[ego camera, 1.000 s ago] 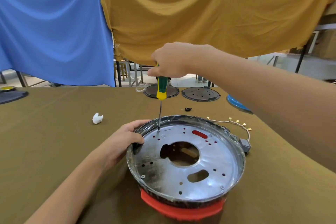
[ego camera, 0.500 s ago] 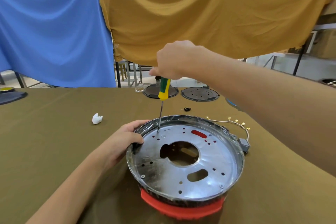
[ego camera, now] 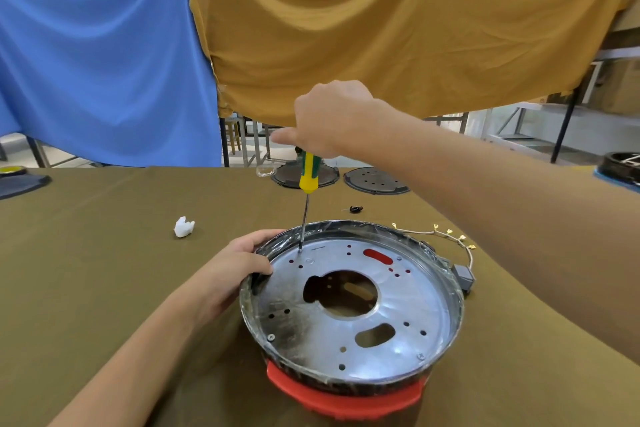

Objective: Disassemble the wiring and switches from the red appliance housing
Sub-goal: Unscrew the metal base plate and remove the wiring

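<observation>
The red appliance housing [ego camera: 343, 399] stands on the table in front of me, with a round silver metal plate [ego camera: 408, 305] full of holes on top. My left hand [ego camera: 228, 274] grips the plate's left rim. My right hand [ego camera: 329, 118] holds the top of a green and yellow screwdriver [ego camera: 308, 173], which stands nearly upright with its tip in a screw at the plate's far left edge. A wire harness with gold terminals [ego camera: 450, 234] and a grey plug [ego camera: 464, 276] trails out at the housing's right side.
A white crumpled piece [ego camera: 183, 227] lies on the olive tablecloth [ego camera: 86, 270] to the left. Two dark round plates [ego camera: 375, 178] and a small black part [ego camera: 356, 208] lie at the far edge. Blue and mustard cloths hang behind.
My right hand has turned slightly on the screwdriver handle, and the handle now leans a little to the right. The left hand and the housing have stayed put.
</observation>
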